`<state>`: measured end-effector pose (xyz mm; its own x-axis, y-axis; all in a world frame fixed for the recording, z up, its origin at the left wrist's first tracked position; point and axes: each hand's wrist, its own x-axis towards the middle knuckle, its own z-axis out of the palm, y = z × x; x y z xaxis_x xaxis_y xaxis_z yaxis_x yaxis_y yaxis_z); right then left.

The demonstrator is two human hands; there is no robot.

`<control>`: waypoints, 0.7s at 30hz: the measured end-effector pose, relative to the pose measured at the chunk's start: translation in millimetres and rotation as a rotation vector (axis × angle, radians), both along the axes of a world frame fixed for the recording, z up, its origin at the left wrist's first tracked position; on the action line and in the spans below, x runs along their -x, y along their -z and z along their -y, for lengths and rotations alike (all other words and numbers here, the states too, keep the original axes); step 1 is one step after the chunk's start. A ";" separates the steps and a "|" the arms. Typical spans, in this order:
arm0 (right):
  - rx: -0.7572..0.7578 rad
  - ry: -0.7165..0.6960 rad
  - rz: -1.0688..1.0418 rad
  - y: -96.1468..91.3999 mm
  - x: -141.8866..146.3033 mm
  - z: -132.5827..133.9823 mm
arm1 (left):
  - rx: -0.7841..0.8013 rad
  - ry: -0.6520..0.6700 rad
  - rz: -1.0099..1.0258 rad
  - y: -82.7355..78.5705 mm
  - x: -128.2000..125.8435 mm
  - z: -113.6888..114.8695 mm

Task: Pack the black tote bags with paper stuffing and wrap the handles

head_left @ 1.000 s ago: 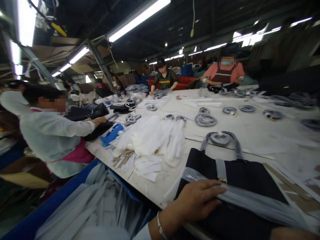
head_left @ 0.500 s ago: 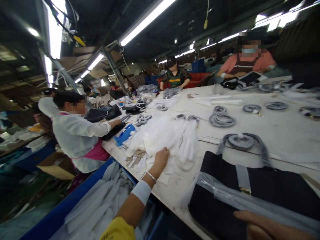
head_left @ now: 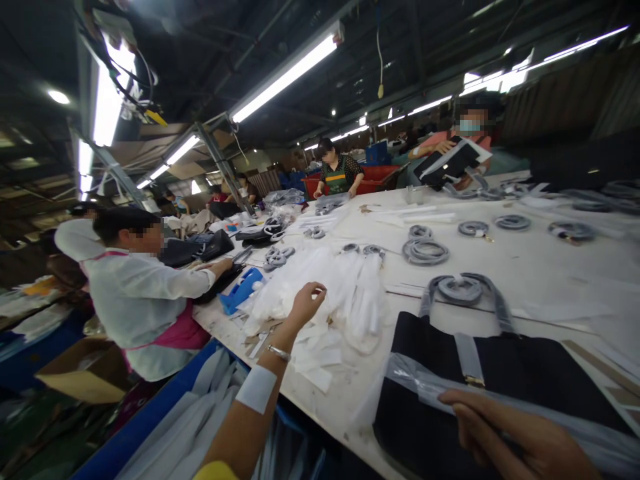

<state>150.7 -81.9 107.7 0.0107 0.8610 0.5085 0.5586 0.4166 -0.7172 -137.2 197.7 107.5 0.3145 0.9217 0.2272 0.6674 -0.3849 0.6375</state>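
My left hand [head_left: 307, 303] is over the near side of a heap of thin white foam sheets [head_left: 285, 283]. Its fingers curl loosely with a gap to the thumb, and I see nothing between them. At the lower right lies a black handbag [head_left: 505, 357] with grey-wrapped handles [head_left: 495, 303] and a gold clasp [head_left: 474, 381]. A clear plastic strip [head_left: 420, 383] runs across its front. My right hand [head_left: 505, 427] pinches that strip between thumb and fingers, against the bag; part of the hand is cut off by the frame edge.
Wrapped strap coils [head_left: 425, 251] lie across the white table [head_left: 540, 273]. A blue tape dispenser [head_left: 243, 291] stands left of the heap. Below the table edge, a blue bin [head_left: 150, 417] holds pale strips. Co-workers stand at the left [head_left: 150, 287], far side [head_left: 340, 173] and right, one holding a bag [head_left: 447, 163].
My left hand has come off the heap slightly, its fingers loosening from a pinch. My right hand stays on the plastic strip. The view has turned right; the far-right co-worker has raised a bag.
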 end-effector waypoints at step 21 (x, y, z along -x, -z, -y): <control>0.210 -0.052 -0.558 -37.3 24.6 -129.0 | 0.304 0.399 0.734 -100.6 -111.4 95.1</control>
<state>126.1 47.1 145.0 0.1820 0.9492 0.2569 0.0563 0.2507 -0.9664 -25.7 102.6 208.1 0.4968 0.8278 0.2607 -0.0970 -0.2455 0.9645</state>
